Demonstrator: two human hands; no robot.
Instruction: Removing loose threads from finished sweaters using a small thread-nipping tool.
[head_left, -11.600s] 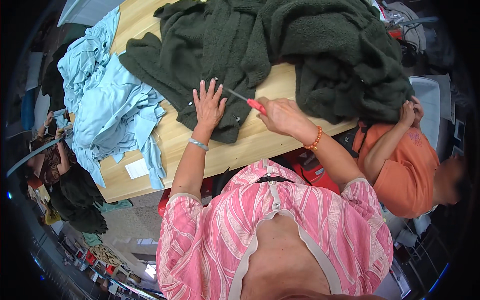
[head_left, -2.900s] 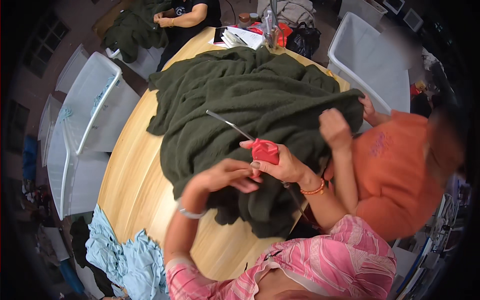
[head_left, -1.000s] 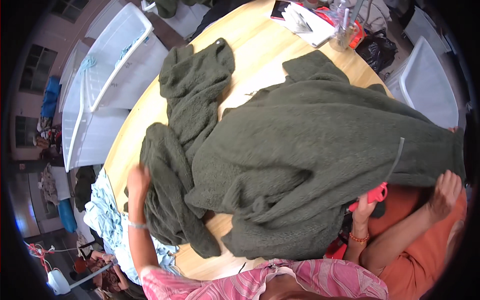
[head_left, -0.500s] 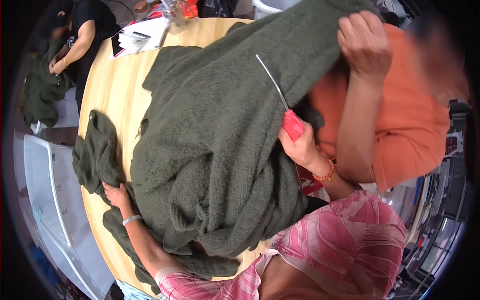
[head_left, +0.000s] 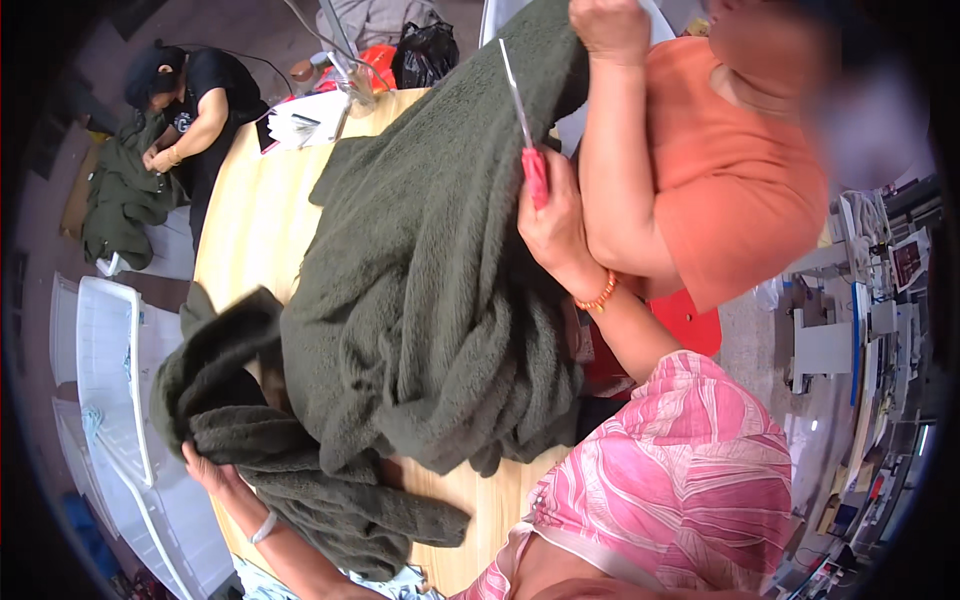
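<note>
A dark green fuzzy garment lies bunched across the table, one part drawn up toward the far right. At the near left, my left hand grips the edge of another dark green fuzzy garment, whose upper part is folded and lifted. My right hand is closed round the red handle of a tool with a long, slim metal shaft. The shaft points up and away over the bigger garment; its exact kind is unclear. Beside it, a co-worker's hand holds up the garment's far end.
The round wooden table carries papers and a clear jar at its far edge. A co-worker in orange is close on the right. Another person in black handles green cloth at far left. White bins stand left.
My left hand has moved nearer and gripped the smaller garment, which is now lifted and folded over. My right hand and the tool have shifted left and up in the picture.
</note>
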